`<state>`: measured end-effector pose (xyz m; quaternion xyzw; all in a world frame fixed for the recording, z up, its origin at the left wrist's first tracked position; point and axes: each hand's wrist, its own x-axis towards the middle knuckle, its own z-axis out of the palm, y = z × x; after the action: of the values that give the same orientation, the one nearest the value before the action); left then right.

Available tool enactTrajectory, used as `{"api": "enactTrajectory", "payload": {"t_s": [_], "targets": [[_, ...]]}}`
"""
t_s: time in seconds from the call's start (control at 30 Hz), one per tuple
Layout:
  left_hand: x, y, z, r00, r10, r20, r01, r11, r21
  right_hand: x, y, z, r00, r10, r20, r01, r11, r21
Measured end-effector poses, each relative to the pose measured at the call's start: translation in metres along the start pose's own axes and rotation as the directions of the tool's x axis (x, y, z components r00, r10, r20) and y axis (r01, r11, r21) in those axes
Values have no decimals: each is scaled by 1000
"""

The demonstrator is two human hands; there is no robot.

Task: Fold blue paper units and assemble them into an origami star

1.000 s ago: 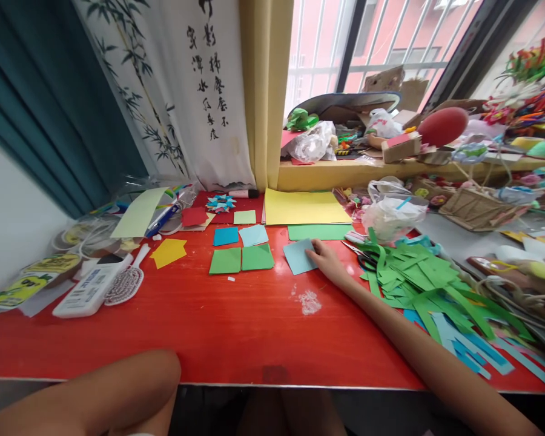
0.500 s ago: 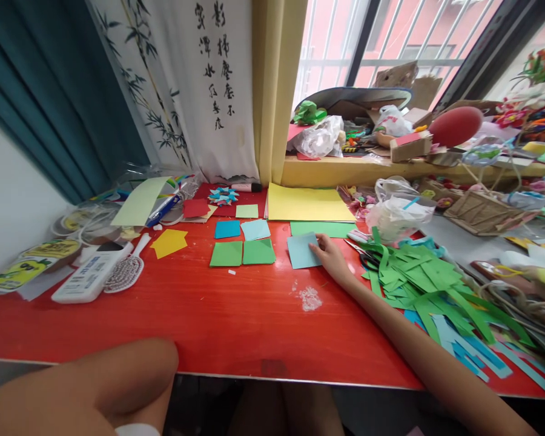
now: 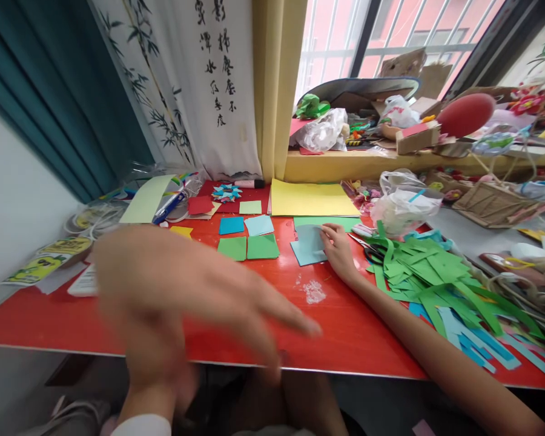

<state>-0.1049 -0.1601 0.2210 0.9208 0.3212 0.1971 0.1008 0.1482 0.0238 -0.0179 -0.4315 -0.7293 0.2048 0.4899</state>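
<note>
My right hand [image 3: 338,248] pinches the right edge of a light blue paper square [image 3: 310,237], lifted off another light blue square [image 3: 304,253] lying on the red table. Blurred by motion, my left hand [image 3: 191,284] hangs in the near left foreground, its fingers stretched out and apart with nothing seen in them. Left of the right hand lie two green paper squares [image 3: 262,246]. Just behind them are a darker blue square [image 3: 231,225] and a pale blue square [image 3: 259,225].
Scissors [image 3: 367,247] and a heap of green paper strips [image 3: 427,272] lie beside my right forearm. Yellow sheets [image 3: 313,198] rest at the back. A plastic bag [image 3: 404,209] stands behind the strips. White scraps [image 3: 315,292] lie on the red table [image 3: 354,333].
My left hand has come up from the lower left over the table, covering the brush and most of the yellow paper. My right hand has raised the top light blue square from the one below.
</note>
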Motion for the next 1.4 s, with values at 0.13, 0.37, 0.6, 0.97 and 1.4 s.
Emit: {"api": "enactTrajectory", "payload": {"t_s": [0.13, 0.37, 0.6, 0.97, 1.4], "targets": [[44, -54, 36, 953, -249, 173, 299, 869, -395, -3, -4, -2, 997, 81, 11, -82, 995, 57], [104, -146, 191, 661, -714, -231, 322, 548, -772, -5, -12, 0, 965, 217, 146, -251, 925, 284], [100, -150, 225, 554, -787, -272, 268, 478, -837, 1, -6, 2, 939, 257, 230, -324, 884, 337], [95, -139, 232, 490, -641, -591, 413, 768, -490, -2, -14, 3, 861, 445, 246, -493, 609, 621], [93, -136, 231, 405, -549, -731, 424, 821, -382, -5, -20, 14, 800, 312, 513, -565, 101, 819]]}}
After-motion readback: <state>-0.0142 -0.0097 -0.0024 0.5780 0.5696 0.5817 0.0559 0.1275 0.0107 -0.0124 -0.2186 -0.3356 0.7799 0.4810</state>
